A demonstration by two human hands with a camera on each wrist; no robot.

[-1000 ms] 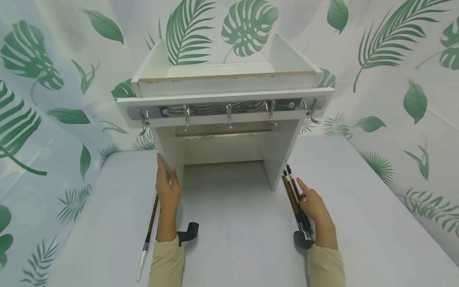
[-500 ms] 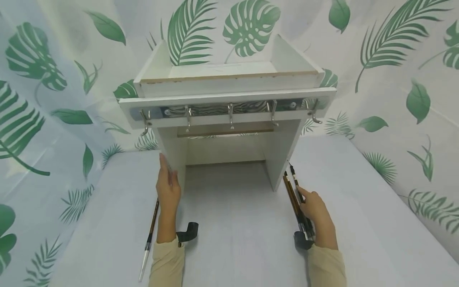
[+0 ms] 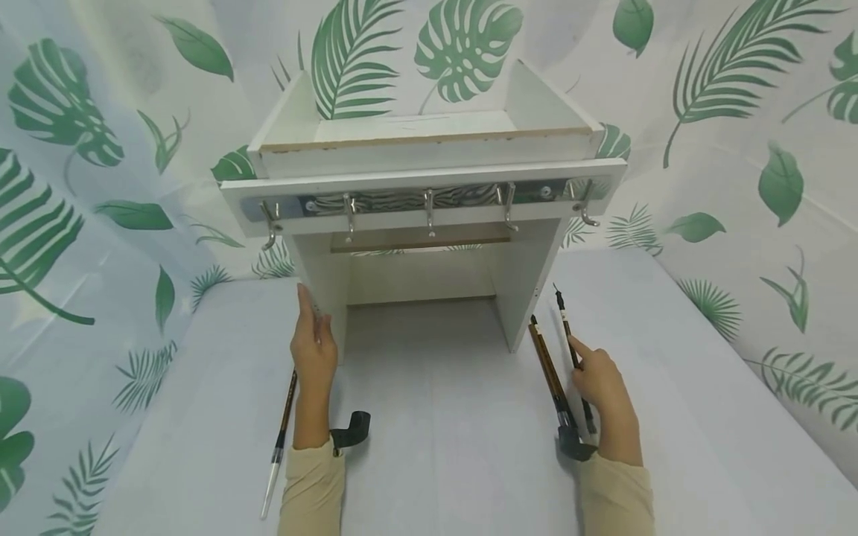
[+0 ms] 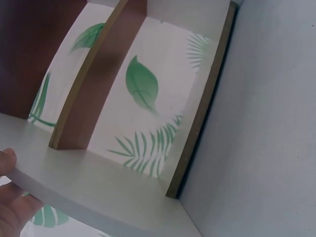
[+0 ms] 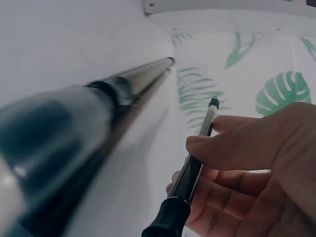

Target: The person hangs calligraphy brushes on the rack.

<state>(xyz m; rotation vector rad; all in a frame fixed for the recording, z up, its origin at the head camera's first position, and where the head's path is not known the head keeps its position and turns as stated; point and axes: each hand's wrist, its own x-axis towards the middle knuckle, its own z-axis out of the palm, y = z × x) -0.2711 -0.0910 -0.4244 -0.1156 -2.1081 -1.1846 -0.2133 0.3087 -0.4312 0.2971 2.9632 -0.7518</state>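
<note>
A person's right grip pinches a slender black-shafted brush between thumb and fingers, over a pale counter and to the right of a white board unit with five metal hooks. The brush shows a white label on its upper part, a narrow dark tip and a flared black collar lower down; whether its lower end touches the counter cannot be told. It should handle as light and stiff, its smooth shaft apt to roll, best taken mid-shaft and away from a probably delicate brush head. Brown-shafted brushes lie together just to its left. The left grip clasps the edge of the unit's left panel, thumb inside, near a lone brown brush with a clear cap.
</note>
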